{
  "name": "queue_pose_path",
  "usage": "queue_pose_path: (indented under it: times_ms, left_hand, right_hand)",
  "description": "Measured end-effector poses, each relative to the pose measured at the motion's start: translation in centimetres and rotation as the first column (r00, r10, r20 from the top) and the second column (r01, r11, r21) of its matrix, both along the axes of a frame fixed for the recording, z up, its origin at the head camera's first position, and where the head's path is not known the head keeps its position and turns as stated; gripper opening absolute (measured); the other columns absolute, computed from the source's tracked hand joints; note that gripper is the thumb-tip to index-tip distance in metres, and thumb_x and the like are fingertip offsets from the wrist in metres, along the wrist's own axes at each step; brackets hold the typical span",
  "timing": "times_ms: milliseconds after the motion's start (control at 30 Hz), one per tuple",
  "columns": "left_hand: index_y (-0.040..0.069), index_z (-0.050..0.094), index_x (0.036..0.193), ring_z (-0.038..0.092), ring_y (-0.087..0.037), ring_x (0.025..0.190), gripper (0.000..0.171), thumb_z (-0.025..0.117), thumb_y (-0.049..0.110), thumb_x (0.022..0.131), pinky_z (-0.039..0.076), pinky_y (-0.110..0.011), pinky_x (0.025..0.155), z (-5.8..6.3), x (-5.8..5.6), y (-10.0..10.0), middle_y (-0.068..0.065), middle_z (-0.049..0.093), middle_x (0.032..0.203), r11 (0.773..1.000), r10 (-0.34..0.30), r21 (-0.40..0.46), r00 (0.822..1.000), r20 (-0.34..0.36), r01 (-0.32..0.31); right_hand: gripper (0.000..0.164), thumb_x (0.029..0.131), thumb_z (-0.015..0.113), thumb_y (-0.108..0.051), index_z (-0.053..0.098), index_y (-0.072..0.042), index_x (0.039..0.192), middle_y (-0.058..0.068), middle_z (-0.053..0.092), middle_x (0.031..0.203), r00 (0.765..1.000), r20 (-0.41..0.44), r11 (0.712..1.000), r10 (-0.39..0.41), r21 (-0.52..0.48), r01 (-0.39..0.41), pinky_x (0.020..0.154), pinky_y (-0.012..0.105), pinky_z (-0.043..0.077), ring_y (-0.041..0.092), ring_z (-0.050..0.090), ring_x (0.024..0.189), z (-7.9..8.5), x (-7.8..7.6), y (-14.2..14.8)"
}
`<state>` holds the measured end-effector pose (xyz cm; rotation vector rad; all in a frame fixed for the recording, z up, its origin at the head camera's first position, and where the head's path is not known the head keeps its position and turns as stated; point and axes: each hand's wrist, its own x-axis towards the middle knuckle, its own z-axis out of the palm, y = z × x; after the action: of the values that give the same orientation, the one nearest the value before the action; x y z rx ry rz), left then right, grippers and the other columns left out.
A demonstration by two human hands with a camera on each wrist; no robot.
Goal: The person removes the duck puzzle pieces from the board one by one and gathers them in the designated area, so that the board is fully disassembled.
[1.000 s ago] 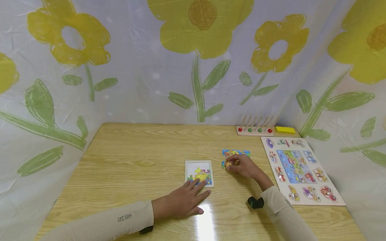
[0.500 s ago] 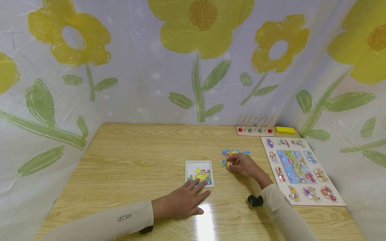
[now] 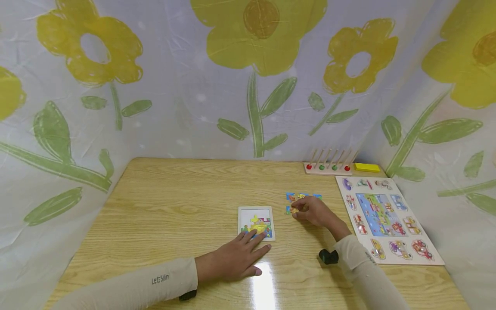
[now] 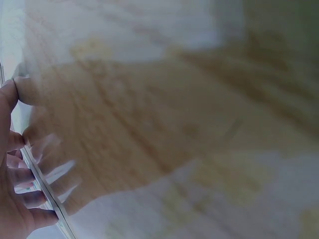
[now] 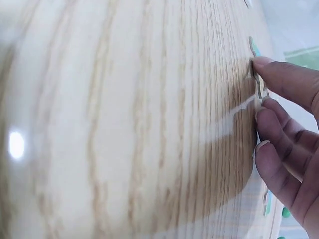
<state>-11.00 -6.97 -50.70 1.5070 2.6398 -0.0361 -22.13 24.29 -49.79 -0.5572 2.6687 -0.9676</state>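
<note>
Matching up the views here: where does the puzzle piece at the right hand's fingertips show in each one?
Head: right of centre, below mid-height; the puzzle piece is at the tips of the right hand.
Left wrist: not visible.
Right wrist: right of centre, upper half, puzzle piece nearly edge-on, partly hidden by the hand.
Shared landmark: the wooden tabletop, in all three.

Left forearm, in a beige fabric sleeve [image 3: 135, 282] with dark lettering, extends inward from lower left; the bare left grip [image 3: 234, 260] lies palm down, fingers spread, thumb apart. Right forearm, in a matching beige fabric sleeve [image 3: 362, 269], slants inward from lower right; the bare right grip [image 3: 315, 212] has thumb and fingertips drawn together, pinching.
</note>
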Motion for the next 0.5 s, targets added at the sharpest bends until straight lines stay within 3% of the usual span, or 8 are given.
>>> queue_pose_path:
  times_ms: [500]
  left_hand:
    - [0.016, 0.029, 0.159, 0.031, -0.04, 0.149, 0.065, 0.028, 0.055, 0.107, 0.039, -0.051, 0.114, 0.15, 0.03, 0.0, -0.018, 0.024, 0.165, 1.0, -0.002, -0.019, 1.0, 0.008, 0.002]
  right_hand:
    - [0.026, 0.091, 0.076, -0.017, 0.075, -0.006, 0.114, 0.007, 0.071, 0.104, 1.0, -0.01, 1.0, -0.008, 0.009, 0.008, 0.086, 0.044, 0.053, 0.023, 0.063, 0.099, -0.17, -0.19, 0.06]
